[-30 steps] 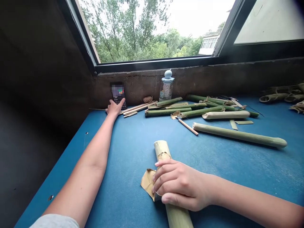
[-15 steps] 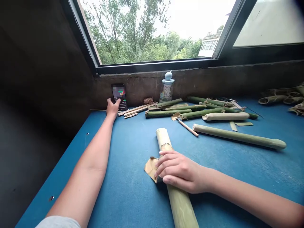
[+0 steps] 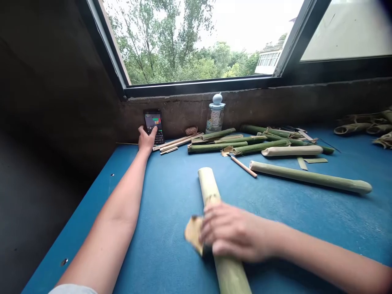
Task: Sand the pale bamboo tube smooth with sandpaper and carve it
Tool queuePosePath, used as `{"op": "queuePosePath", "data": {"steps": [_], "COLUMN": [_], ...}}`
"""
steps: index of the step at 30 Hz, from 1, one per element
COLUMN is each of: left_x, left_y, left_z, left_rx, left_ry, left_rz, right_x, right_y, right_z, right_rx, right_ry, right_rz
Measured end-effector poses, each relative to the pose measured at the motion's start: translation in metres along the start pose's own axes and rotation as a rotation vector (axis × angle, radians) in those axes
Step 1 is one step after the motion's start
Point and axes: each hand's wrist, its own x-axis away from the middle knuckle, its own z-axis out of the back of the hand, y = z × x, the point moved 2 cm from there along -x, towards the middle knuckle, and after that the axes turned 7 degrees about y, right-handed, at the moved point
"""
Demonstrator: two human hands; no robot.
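Right hand [image 3: 239, 232], fingers clenched round bamboo stalk [image 3: 208, 183], papery sheath [image 3: 193, 233] poking out left; left hand [image 3: 147, 139] open, fingertips at phone [image 3: 153, 124], far edge of worktop [image 3: 171, 228].

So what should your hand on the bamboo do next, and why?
Probably your right hand should pull the papery brown sheath farther off the green bamboo pole, because a loose flap sticks out beside the hand and the pole above it looks bare.

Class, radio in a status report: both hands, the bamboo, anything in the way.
Right hand on bamboo stalk, brown sheath beside it. Left hand at phone. Other stalks lie well beyond.
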Motion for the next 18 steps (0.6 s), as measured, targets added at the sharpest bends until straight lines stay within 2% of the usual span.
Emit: {"op": "queuePosePath", "data": {"steps": [2,4,9,11,13,16,18], "left_x": [0.000,0.001,0.001,-0.002,-0.004,-0.007,-0.009], "left_y": [0.000,0.002,0.014,0.016,0.015,0.009,0.002], "left_z": [0.001,0.002,0.009,0.011,0.013,0.016,0.018], "left_rx": [0.033,0.042,-0.031,-0.110,-0.123,0.024,0.121], "left_ry": [0.024,0.027,0.020,-0.011,-0.020,0.025,0.066], "left_rz": [-0.060,-0.138,-0.314,-0.344,-0.363,-0.368,-0.327], "right_x": [0.001,0.002,-0.001,-0.001,0.001,0.006,0.008], "right_y": [0.018,0.023,-0.017,-0.020,-0.005,0.028,0.035], "right_z": [0.016,0.023,-0.013,-0.018,-0.007,0.021,0.028], "right_rx": [0.082,0.140,0.094,0.062,0.037,0.103,0.147], "right_ry": [0.104,0.153,-0.015,-0.035,0.003,0.163,0.244], "right_rz": [-0.084,-0.129,-0.003,0.031,0.030,-0.075,-0.130]}}
